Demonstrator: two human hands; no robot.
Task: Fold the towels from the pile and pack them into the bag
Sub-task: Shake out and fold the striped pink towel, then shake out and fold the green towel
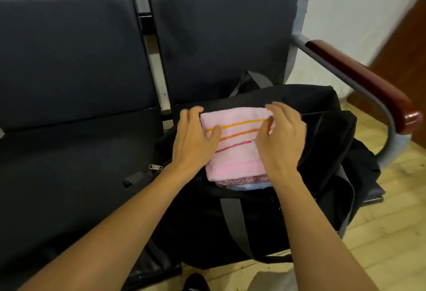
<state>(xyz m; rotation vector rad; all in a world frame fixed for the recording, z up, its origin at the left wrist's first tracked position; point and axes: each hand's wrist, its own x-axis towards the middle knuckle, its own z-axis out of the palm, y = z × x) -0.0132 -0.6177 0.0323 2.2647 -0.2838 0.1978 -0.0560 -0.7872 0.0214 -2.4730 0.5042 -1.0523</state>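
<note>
1. Two bare arms reach from the camera toward the bag [265, 221], which sits open on a dark seat [69, 164].
2. On top of the bag's opening lies the pink towel [237, 152], folded flat, with orange and red stripes across it.
3. Its long side runs from the near rim of the bag to the far rim. The stripes run from side to side.
4. Under its near edge, two more folded towels [242, 182] peek out, so some are already packed.
5. At the left side of the towel is the left hand [196, 138]. Its fingers are spread and lie flat on the cloth, with the tips over the far left corner.
6. At the right side is the right hand [281, 138]. Its fingers bend down a little onto the far right corner. I cannot tell if they pinch the cloth.
7. Both hands are about as near to the towel as each other, one on each side.
8. My guess: the next move is to push the towel straight down, deeper into the bag.
9. No pile shows in this view.
</note>
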